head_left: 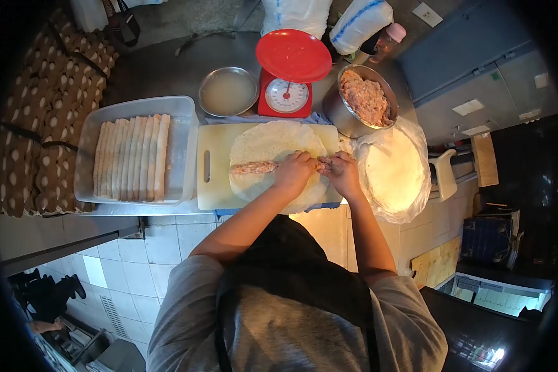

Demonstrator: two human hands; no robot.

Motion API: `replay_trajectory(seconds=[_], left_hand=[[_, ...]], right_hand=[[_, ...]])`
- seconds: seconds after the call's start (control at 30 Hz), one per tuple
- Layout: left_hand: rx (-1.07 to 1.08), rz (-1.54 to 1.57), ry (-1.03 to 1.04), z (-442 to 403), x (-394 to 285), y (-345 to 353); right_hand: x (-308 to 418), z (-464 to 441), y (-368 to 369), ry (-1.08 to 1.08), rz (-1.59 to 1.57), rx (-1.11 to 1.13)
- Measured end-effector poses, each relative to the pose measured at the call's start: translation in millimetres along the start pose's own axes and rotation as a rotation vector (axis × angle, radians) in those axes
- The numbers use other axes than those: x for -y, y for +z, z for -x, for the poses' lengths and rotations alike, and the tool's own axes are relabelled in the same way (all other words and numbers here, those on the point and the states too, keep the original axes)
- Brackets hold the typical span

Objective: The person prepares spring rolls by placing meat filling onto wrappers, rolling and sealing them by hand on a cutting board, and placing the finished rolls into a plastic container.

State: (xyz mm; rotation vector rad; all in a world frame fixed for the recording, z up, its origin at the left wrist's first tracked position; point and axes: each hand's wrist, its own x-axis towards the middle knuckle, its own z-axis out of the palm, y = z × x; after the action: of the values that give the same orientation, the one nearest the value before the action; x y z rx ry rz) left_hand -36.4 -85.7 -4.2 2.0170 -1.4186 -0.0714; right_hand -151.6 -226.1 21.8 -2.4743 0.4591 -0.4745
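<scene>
A round thin wrapper (248, 141) lies on the cream cutting board (214, 192), with a strip of minced meat filling (247, 167) laid across it. My left hand (296, 172) is closed over the middle of the strip, fingers curled down onto the meat. At the strip's right end, my right hand (342, 171) pinches the filling between bent fingers. Both hands touch the meat, and they hide part of it. On the right, a stack of round wrappers (394, 170) rests in clear plastic.
Several long rolls (132, 158) lie side by side in a plastic tub (189, 146). Behind the board stand a metal bowl of liquid (228, 92), a red scale (286, 96) and a pot (344, 118) of minced meat (367, 98). Egg trays (49, 124) are stacked at far left.
</scene>
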Motion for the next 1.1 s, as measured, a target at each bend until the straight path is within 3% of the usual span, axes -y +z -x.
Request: replay_trajectory(seconds=[0.13,0.27,0.37,0.43,0.63,0.73,0.87,1.1], left_hand=[[0.060,-0.018,0.033,7.5,5.1,-14.8],[-0.012,-0.139,-0.069,47.4,26.2,-63.7],[-0.121,-0.073,-0.119,81.7,46.7,-108.2],[-0.141,-0.111,-0.142,98.2,48.7,-129.9],[-0.200,-0.067,-0.101,125.7,33.3,-127.2],[-0.190,-0.041,-0.068,128.1,22.9,-121.5],[-0.215,-0.054,-0.071,129.5,20.1,-120.7],[-0.294,-0.035,-0.101,143.5,14.0,-124.8]], right_hand=[[-5.0,3.7,-0.2,-0.012,-0.057,0.008],[22.4,18.4,-27.4,-0.039,-0.031,-0.003],[35.8,46.6,-28.8,-0.230,-0.048,0.204],[47.0,58.4,-21.9,-0.285,0.112,0.219],[43.3,38.0,-8.6,-0.500,0.201,0.210],[55.4,13.1,-19.7,-0.458,0.099,0.340],[58.4,22.9,-13.8,-0.619,0.150,0.473],[49.2,15.0,0.7,-0.364,-0.050,0.279]])
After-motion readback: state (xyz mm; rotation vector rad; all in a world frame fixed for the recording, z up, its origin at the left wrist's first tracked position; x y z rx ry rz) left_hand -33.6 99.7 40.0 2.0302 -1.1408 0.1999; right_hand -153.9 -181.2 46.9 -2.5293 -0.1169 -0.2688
